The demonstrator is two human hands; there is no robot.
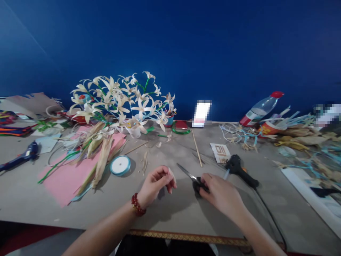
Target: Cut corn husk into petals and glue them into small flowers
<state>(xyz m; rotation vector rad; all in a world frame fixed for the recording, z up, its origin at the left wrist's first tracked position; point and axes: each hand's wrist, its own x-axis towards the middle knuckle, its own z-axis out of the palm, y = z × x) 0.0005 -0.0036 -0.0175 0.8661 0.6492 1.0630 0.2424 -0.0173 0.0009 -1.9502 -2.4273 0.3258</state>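
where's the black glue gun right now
In the head view, the black glue gun lies on the grey table, just right of the right hand gripping the black-handled scissors, near a printed card.

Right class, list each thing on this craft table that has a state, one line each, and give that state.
scissors: blades slightly open, handles in the right hand
left hand: pinching a small pale petal piece
water bottle: red cap on, lying tilted
black glue gun: lying on the table, cord attached
ribbon spool: lying flat
flower bouquet: standing upright
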